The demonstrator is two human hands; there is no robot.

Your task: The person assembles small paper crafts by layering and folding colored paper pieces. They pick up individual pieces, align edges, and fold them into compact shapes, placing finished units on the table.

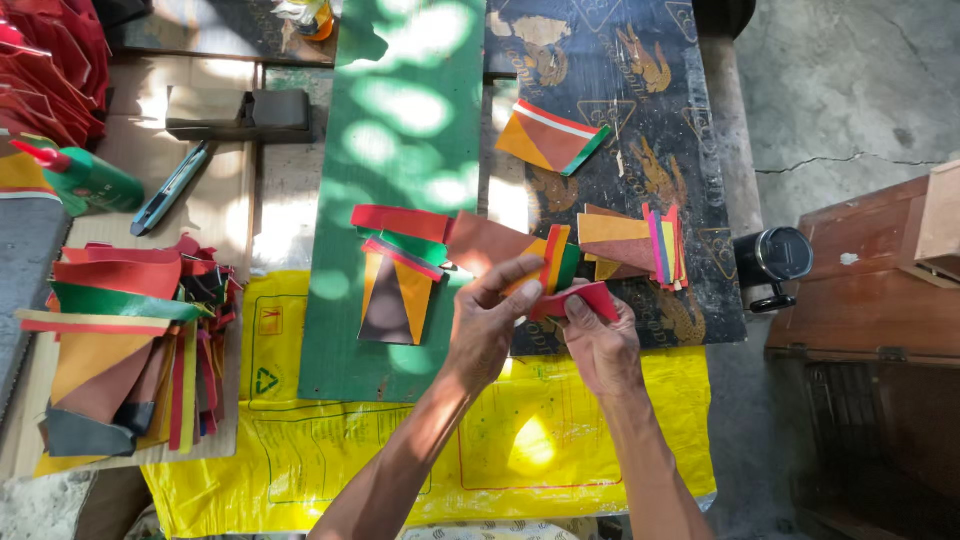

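The left hand (487, 325) pinches a bundle of coloured strips (555, 262) between thumb and forefinger; the right hand (598, 345) grips a red strip (580, 298) with its thumb on top. The bundle's long axis runs up and away from the fingertips, a little tilted to the right. The red strip lies across, from the left fingertips toward the right, just under the bundle.

Just beyond the fingers lie a brown sheet (485, 243) and a fan of strips (640, 245). To the left of the left fingers is a triangular patchwork piece (397, 285) on a green board (400, 190). Far left stands a big pile of cuttings (125, 340), with a green glue bottle (85, 180) and a cutter knife (170, 188) above it.

Under the wrists is a yellow plastic sheet (400, 460); on the right, concrete floor (840, 80).
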